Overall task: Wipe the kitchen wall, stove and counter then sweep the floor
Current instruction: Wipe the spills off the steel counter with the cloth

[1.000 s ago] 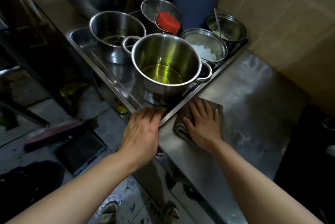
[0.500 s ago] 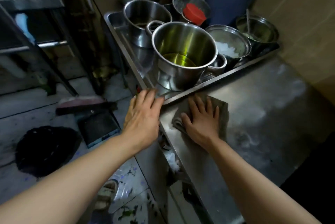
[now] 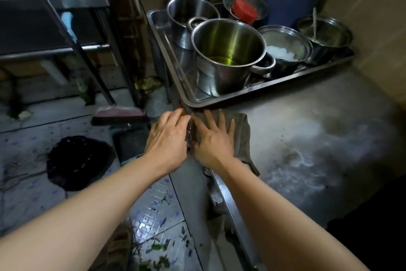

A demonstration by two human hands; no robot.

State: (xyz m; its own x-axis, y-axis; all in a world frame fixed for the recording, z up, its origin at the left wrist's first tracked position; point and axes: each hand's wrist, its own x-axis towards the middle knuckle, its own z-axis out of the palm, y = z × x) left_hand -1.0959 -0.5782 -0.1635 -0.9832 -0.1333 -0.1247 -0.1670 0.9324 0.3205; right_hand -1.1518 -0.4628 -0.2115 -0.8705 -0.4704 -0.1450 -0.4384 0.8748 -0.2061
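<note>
My right hand point(image 3: 214, 139) lies flat on the grey cloth point(image 3: 242, 136), fingers straight and spread, pressing it onto the steel tabletop point(image 3: 307, 139) at its left edge, just below the corner of the metal tray point(image 3: 285, 83). The cloth's near end trails toward my wrist along the edge.

My left hand point(image 3: 168, 141) sits just beside the right one, off the tabletop's side. Its fingers are loosely extended and reach toward the edge under the tray corner. I cannot tell whether they touch it; they hold nothing that I can see.

The tabletop to the right of the cloth shows pale, wet-looking smears.

On the tray: a tall steel pot point(image 3: 226, 55) with yellow oil point(image 3: 224, 61) at the bottom, nearest me. Behind it a smaller pot point(image 3: 189, 14). A bowl with something red point(image 3: 245, 11) in it. A bowl holding a white substance point(image 3: 283, 51). Farthest right, a bowl with a spoon point(image 3: 325, 31).

On the floor point(image 3: 33, 183) to the left: a broom head point(image 3: 119, 115), a dark dustpan point(image 3: 131, 143) near it, and a black round thing point(image 3: 77, 161). Green scraps point(image 3: 158, 246) lie on the tiles by my feet.
</note>
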